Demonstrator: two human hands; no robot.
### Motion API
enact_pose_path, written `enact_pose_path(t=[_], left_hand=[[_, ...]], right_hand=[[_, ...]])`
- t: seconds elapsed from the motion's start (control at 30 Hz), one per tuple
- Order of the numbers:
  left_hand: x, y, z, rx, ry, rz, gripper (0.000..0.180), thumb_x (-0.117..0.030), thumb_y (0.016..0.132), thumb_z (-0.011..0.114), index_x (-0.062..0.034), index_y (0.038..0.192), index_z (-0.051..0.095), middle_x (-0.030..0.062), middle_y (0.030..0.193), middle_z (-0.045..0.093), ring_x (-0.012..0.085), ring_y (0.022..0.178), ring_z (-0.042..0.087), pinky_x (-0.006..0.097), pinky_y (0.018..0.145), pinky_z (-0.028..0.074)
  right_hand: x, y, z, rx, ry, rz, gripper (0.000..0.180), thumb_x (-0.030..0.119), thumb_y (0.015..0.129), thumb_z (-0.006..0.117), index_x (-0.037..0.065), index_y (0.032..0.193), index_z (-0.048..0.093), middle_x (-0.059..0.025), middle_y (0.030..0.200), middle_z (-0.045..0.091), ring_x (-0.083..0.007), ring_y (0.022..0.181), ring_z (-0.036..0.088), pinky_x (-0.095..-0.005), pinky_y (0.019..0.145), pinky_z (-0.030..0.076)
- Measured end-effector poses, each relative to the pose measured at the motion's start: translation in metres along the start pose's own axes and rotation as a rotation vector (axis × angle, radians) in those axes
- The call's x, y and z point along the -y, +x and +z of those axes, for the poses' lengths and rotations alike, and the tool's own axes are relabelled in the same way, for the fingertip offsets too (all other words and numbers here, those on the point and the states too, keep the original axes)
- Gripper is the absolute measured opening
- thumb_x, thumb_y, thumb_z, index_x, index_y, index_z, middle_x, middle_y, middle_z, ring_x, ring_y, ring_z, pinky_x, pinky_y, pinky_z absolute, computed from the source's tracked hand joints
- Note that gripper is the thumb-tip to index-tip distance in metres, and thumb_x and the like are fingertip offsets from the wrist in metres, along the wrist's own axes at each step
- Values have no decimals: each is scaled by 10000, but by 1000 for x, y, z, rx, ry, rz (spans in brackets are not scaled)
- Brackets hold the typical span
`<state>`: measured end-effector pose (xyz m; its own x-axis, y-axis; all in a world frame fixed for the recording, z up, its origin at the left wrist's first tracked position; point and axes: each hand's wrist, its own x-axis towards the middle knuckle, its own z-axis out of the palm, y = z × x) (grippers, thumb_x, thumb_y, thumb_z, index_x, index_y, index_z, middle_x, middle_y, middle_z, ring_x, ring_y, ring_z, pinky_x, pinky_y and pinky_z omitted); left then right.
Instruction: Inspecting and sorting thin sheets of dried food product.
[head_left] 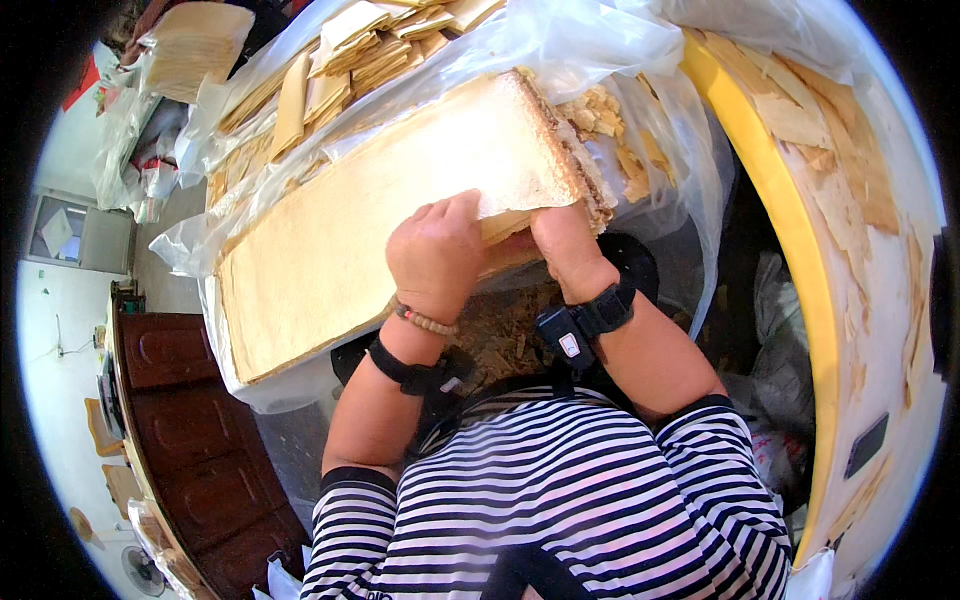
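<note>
A long stack of thin cream-coloured sheets (330, 250) lies in front of me on clear plastic, its right end rough and brown. My left hand (435, 245) is closed at the near edge, thumb and fingers pinching the top sheet. To its right, my right hand (568, 245) reaches in at the near right corner. Its fingers pass under the sheet's edge and are hidden, so their grip does not show. Between the two hands the sheet's edge is lifted a little off the layers below. I wear a beaded bracelet and black wrist straps.
Folded tan sheets (370, 45) are heaped behind the stack. Torn flakes (600, 110) lie by its right end amid plastic film (585, 40). A yellow-edged table (790, 230) at right bears scraps and a phone (867, 446). A dark brown cabinet (190, 430) stands at left.
</note>
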<state>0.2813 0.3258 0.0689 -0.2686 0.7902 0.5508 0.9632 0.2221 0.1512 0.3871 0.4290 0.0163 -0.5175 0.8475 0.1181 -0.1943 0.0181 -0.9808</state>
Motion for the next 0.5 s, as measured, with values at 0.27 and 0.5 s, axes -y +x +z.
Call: enact_pose_path(t=[0.27,0.5], left_hand=[[22,12,-16,-132,-87,-101,130,-134,831,691,-156,953,728,94,747,692,268,671,679,360,587,528],[83,13,-41,-331,-605,-403,170,-176,935,688,-19,985,727,83,843,744,128,707,677,268,594,503]], right_hand=[[-65,14,-25,70,-57,159,341,239,1011,534,-2,1248,582,-103,1141,666,-203,948,681,-359,646,608],[26,-2,-2,-57,275,531,336,233,996,522,4,1234,584,-111,1092,685,-244,909,697,-404,644,613]])
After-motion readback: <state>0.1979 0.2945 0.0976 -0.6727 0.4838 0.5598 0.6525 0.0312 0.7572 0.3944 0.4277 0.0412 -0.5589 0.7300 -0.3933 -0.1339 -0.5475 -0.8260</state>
